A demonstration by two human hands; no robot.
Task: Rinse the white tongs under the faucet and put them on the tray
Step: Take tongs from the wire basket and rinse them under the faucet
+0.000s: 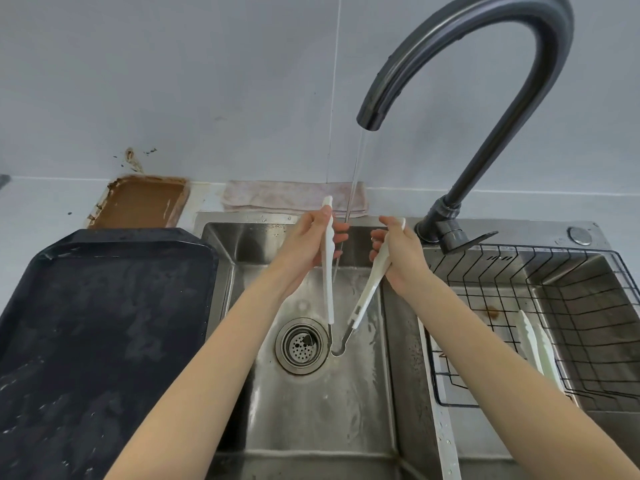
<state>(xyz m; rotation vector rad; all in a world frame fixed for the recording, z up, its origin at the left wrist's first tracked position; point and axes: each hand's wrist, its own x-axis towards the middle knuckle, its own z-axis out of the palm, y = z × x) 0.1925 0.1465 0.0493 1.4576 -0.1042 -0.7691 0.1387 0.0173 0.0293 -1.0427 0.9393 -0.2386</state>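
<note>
The grip of the left hand is closed around one white arm of the white tongs, thumb on the near side and fingers wrapped behind. The grip of the right hand is closed in the same way around the other arm, near its tip. The tongs are held spread wide in a V, tips upward and the dark metal hinge lowest, over the left basin of the steel sink. The hinge hangs just beside the round drain strainer, seen to its right. A thin stream of water is seen falling from the spout of the dark gooseneck faucet; it passes just beside the left hand's fingers and between the two arms of the tongs. Whether the water touches the tongs cannot be told.

To the left of the sink a dark tray lies on the tabletop, wet and spotted with droplets. Behind it a brown rusty tray rests against the wall, and a folded pale cloth lies along the sink's back edge. In the right basin a black wire basket is set, and a second pair of white tongs lies inside it, well apart from both hands.
</note>
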